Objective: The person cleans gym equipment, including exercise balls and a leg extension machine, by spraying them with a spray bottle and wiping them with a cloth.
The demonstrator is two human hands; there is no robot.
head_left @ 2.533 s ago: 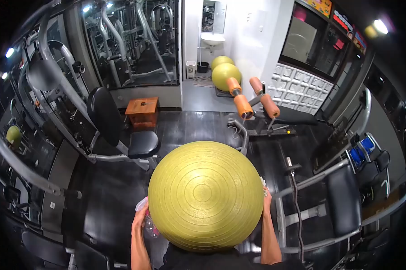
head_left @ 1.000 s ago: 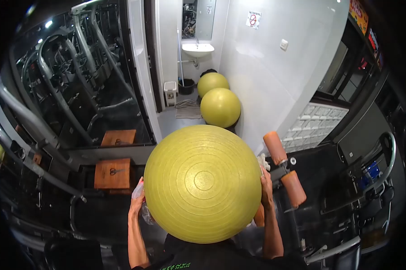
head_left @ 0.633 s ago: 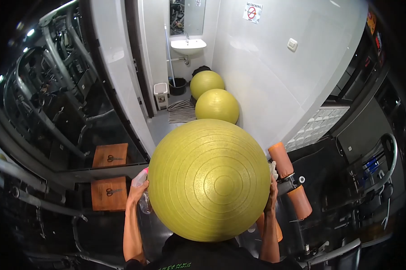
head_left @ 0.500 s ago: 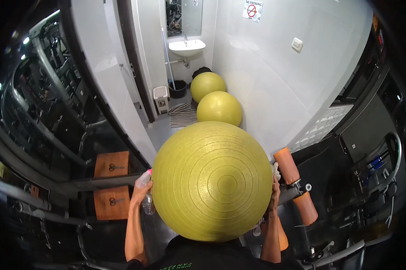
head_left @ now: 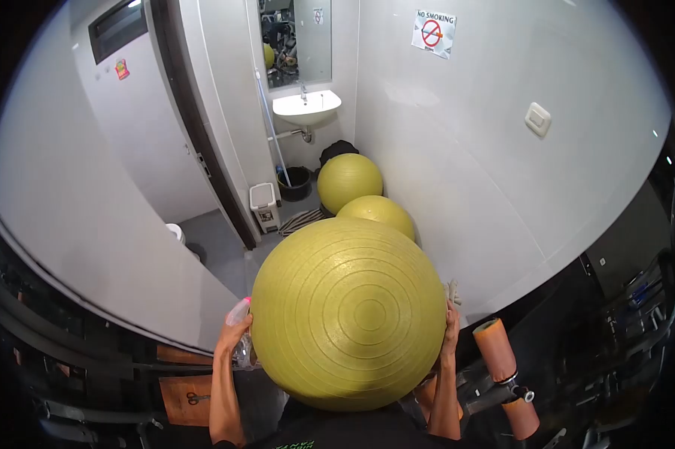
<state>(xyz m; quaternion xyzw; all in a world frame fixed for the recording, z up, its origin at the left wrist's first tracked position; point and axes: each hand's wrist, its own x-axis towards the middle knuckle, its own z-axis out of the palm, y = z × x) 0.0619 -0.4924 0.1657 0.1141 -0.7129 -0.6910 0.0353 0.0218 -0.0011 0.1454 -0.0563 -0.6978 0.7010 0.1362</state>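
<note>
Centre of frame, lower half: a large yellow exercise ball (head_left: pixel 350 314) is carried off the floor, clamped between the person's two hands and close to the chest.

Left hand (head_left: pixel 232 338), lower left of the ball: the fingers are curled round a clear spray bottle (head_left: pixel 241 329) with a pink top, and the hand presses bottle and palm against the ball's side.

Right hand (head_left: pixel 450 329), at the ball's right edge: the palm lies flat, fingers spread upward on the surface, gripping nothing by closure. A whitish piece of cloth (head_left: pixel 452 290) shows just above the fingertips; whether the hand pins it cannot be told.

Surroundings: directly above the carried ball, two more yellow balls, the near ball (head_left: pixel 382 212) and the far ball (head_left: pixel 350 182), rest on the floor along the white wall, touching each other. Top centre holds a wall sink (head_left: pixel 306 106), with a black bucket (head_left: pixel 298 182) and a white waste bin (head_left: pixel 263 206) below it. A no-smoking sign (head_left: pixel 435 31) hangs upper right. Orange foam rollers (head_left: pixel 494 350) stand at lower right, near the right forearm.
</note>
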